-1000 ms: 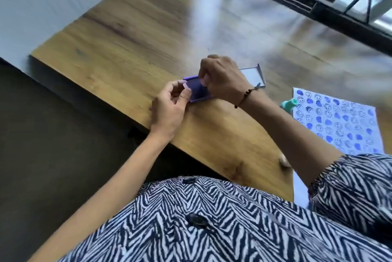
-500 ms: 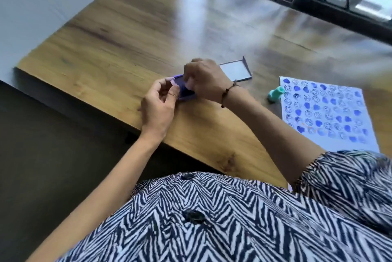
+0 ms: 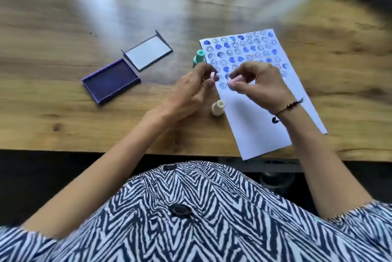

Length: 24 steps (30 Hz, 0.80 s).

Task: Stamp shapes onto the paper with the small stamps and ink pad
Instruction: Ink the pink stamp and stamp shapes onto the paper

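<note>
The person's left hand (image 3: 192, 85) pinches a small pink cap (image 3: 214, 76) at its fingertips, and the right hand (image 3: 259, 83) grips a pink stamp (image 3: 233, 81) between thumb and forefinger, the two pieces just apart over the left edge of the paper (image 3: 263, 126). To me it looks like a stamp being uncapped, or capped, though the blur makes that hard to call.

The sheet is well along: its upper half, beyond and under the fingers, is packed with blue prints, solid heart-like blobs mixed with round outlined faces. The lower half, nearer the person than the fingers, is bare white, so roughly half the page is left to fill.

Counting: one sheet of paper, one ink pad (image 3: 111, 81) lying open well off to the left of the left hand, and one lid (image 3: 147, 53) touching the pad's far corner. Three stamps are visible: the pink one in hand, a teal stamp (image 3: 198, 59) standing just beyond the left fingertips at the paper's edge, and a cream stamp (image 3: 217, 108) standing just beside the left hand, on the near side, by the paper's edge
</note>
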Available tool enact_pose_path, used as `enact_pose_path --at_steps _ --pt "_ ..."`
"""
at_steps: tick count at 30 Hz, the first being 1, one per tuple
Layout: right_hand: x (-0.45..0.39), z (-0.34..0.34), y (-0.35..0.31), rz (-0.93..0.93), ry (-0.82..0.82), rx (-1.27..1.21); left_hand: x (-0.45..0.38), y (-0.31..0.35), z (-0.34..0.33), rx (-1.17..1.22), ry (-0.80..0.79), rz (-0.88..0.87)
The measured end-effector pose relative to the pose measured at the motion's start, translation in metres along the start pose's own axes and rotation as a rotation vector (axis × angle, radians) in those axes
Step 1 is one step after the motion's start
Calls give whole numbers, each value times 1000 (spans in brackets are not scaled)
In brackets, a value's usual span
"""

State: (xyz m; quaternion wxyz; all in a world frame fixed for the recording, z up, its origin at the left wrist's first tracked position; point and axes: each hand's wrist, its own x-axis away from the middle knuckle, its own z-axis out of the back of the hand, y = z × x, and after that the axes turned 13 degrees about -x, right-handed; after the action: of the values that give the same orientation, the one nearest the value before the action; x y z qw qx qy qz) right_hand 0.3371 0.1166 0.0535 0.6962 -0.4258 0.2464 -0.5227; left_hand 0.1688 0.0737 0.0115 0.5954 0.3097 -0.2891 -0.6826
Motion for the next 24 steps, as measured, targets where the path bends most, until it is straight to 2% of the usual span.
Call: enact_pose_path --at_steps 7,18,24 --pt "7 -16 13 147 43 256 0 -12 -8 -137 -12 -27" --pt "7 -35 13 194 51 673 -1 -17 -10 -144 25 -82" --pt "3 -36 7 255 14 697 -3 -17 -11 -143 39 -92"
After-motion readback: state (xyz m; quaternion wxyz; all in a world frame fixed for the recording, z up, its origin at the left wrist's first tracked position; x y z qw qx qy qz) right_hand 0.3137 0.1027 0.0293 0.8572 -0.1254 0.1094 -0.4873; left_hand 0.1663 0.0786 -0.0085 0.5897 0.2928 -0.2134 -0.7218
